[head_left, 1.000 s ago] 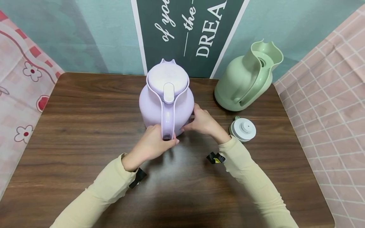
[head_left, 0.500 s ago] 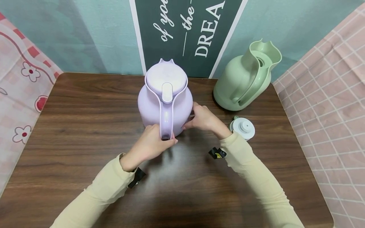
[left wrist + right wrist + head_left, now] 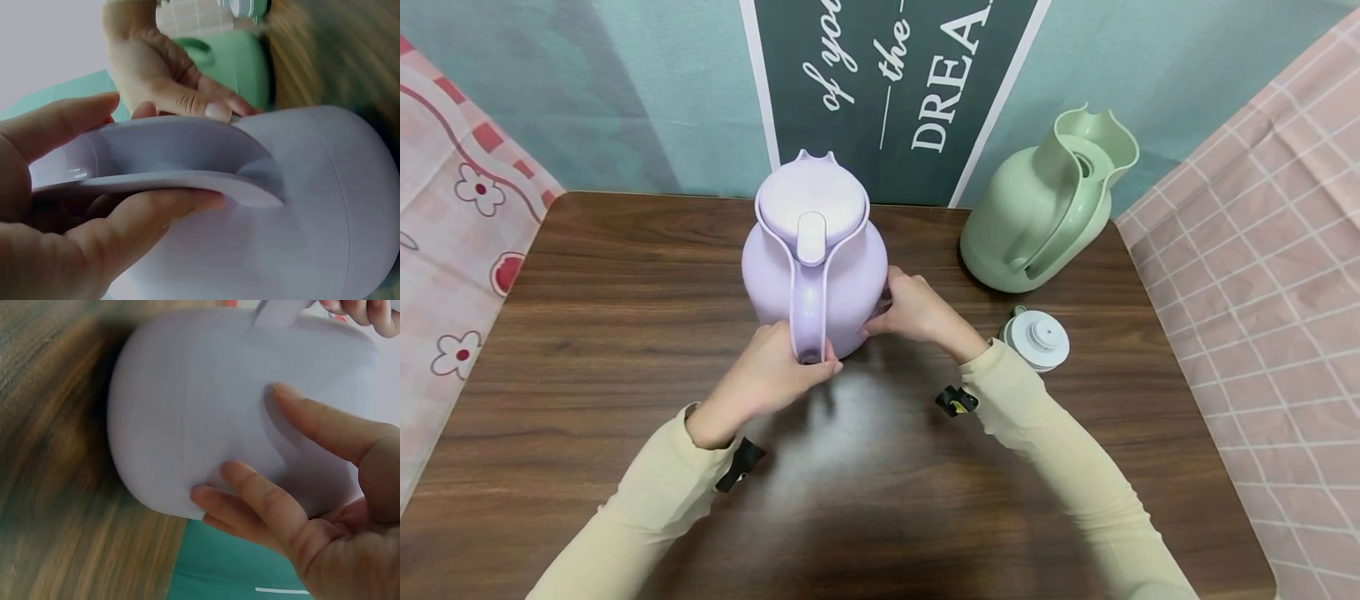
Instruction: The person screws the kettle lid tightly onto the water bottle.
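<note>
A lilac vacuum jug (image 3: 850, 283) with its lid on stands upright on the wooden table. My left hand (image 3: 767, 367) grips its handle (image 3: 808, 317) from the near side. In the left wrist view, the thumb and fingers lie around that handle (image 3: 187, 147). Against the jug's right side rests my right hand (image 3: 917, 310). The right wrist view has its thumb and fingertips (image 3: 240, 472) spread on the smooth jug body (image 3: 187, 406), not wrapped around it. Part of the jug's base is hidden behind the hands.
A green vacuum jug (image 3: 1015, 208) without a lid stands at the back right. In front of it lies a white and green stopper lid (image 3: 1037, 337), near the right sleeve. A dark lettered panel (image 3: 865, 92) hangs behind, and pink tiled cloth (image 3: 1262, 250) borders the right edge.
The lilac jug has moved a little to the left, and both hands have moved with it. The green jug and the stopper lid stay where they were.
</note>
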A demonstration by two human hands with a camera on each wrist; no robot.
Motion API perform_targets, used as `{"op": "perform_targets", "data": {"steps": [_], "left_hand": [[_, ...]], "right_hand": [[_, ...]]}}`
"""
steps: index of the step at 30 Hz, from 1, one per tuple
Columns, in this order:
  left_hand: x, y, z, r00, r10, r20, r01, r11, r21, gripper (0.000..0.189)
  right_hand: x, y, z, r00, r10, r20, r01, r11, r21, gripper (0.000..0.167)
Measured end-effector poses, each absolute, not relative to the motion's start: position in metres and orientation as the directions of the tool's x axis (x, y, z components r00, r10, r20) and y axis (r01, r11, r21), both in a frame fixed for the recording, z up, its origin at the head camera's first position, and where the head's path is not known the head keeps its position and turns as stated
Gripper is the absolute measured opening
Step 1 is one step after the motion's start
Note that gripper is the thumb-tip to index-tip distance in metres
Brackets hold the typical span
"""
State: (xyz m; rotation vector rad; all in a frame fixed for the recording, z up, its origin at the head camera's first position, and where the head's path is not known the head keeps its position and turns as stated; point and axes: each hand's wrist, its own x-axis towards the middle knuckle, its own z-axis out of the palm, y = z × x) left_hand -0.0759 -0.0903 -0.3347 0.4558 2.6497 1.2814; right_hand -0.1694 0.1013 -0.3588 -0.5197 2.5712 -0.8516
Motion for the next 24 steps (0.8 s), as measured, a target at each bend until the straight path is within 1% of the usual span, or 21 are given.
{"op": "perform_targets", "data": {"steps": [15,21,24], "left_hand": [[-0.091,-0.136,-0.332,-0.957,0.280,-0.079,0.121,0.628,0.768,0.006],[-0.097,-0.150,-0.327,-0.961,0.248,-0.124,0.065,0.637,0.768,0.012],[-0.101,-0.158,-0.327,-0.963,0.239,-0.129,0.053,0.632,0.773,0.015]], "right_hand": [[-0.178,0.059,-0.363,-0.885,-0.428,-0.181,-0.242,0.758,-0.606,0.061],[-0.186,0.041,-0.361,-0.886,-0.420,-0.198,-0.237,0.776,-0.585,0.066],[-0.191,0.034,-0.361,-0.884,-0.414,-0.220,-0.215,0.775,-0.594,0.069]]}}
